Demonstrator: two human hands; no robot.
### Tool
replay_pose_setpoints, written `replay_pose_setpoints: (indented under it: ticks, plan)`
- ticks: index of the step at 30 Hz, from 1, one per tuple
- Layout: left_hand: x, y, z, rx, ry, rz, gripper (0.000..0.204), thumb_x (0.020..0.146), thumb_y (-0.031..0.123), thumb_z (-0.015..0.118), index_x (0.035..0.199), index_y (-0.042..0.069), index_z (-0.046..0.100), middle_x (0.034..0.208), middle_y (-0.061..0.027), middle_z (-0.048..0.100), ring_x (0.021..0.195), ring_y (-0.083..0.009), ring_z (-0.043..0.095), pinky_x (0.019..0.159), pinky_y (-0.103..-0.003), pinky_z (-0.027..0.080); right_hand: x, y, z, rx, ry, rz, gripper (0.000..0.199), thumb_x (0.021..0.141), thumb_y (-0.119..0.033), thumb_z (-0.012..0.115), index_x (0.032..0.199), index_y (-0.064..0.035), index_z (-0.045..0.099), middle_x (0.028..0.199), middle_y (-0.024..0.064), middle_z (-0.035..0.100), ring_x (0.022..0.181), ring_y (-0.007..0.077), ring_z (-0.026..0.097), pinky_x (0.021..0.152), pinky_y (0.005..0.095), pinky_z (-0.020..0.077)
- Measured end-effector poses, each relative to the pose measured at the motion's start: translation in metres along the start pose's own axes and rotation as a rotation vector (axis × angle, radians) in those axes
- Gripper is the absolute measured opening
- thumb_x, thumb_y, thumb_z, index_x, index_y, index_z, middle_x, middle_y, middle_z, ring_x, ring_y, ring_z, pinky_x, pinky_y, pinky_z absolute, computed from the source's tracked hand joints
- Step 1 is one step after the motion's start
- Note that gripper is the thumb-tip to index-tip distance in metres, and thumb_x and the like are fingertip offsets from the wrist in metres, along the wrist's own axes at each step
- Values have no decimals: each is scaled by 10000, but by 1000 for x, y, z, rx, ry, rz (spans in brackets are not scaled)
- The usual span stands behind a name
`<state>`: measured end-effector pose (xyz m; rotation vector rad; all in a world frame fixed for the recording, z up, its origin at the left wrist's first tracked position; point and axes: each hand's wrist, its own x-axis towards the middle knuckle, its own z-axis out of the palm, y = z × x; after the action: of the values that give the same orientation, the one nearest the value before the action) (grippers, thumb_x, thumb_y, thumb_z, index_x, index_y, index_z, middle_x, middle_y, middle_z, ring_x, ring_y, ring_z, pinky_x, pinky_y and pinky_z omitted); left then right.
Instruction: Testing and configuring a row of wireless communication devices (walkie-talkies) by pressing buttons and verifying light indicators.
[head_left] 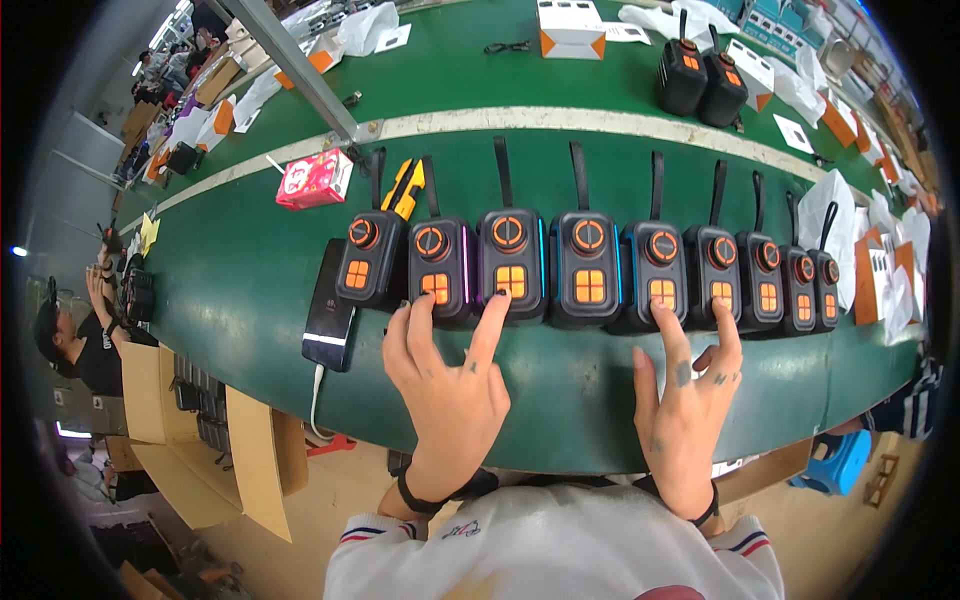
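Several small black devices, which look like portable speakers, stand in a row on the green table, each with an orange-ringed knob, orange buttons and a black strap. With its fingers stretched apart, my left hand (445,380) touches the orange buttons of the second device (440,270) and the third device (511,265) from the left. Two spread fingers of my right hand (685,400) rest on the buttons of two devices right of the middle, a left one (656,275) and its neighbour (713,268). Neither hand holds anything. Pink and blue light strips glow along some edges.
Left of the row lie a phone (328,315) with a white cable, a red drink carton (314,180) and a yellow cutter (405,188). Two more black devices (702,82) stand beyond the pale strip. An open cardboard box (265,470) sits lower left; a person (85,345) works farther left.
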<state>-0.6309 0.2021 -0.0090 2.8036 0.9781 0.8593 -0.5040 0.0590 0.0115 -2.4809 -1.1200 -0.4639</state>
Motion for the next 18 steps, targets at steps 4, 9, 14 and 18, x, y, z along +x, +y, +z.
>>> replay_pose_setpoints:
  ticks: [4, 9, 14, 18]
  plan:
    - [-2, 0, 1, -2, 12, 2, 603, 657, -43, 518, 1213, 181, 582, 1249, -228, 368, 1139, -418, 371, 940, -513, 333, 1, 0, 0, 37, -3, 0, 549, 723, -114, 739, 1245, -188, 583, 1352, 252, 356, 749, 242, 457, 703, 362, 364]
    - [-6, -2, 2, 12, 16, 7, 611, 644, -28, 527, 1214, 182, 599, 1258, -218, 363, 1159, -415, 366, 957, -513, 323, -1, -2, -4, 54, -54, 24, 535, 738, -110, 732, 1247, -174, 582, 1368, 256, 324, 692, 217, 477, 723, 368, 396]
    - [-5, -3, 5, 18, 9, -3, 628, 632, -28, 531, 1217, 189, 604, 1264, -217, 361, 1159, -411, 368, 963, -508, 319, 1, -3, -4, 102, -63, 13, 509, 799, -18, 674, 1276, -130, 535, 1364, 248, 324, 817, 295, 527, 655, 355, 442]
    - [-4, -2, 4, 25, 9, -7, 636, 629, -33, 528, 1217, 196, 609, 1265, -213, 364, 1160, -408, 371, 968, -500, 316, 1, -1, 0, 137, -43, 38, 540, 749, -47, 722, 1258, -154, 575, 1362, 258, 324, 685, 231, 480, 626, 324, 435]
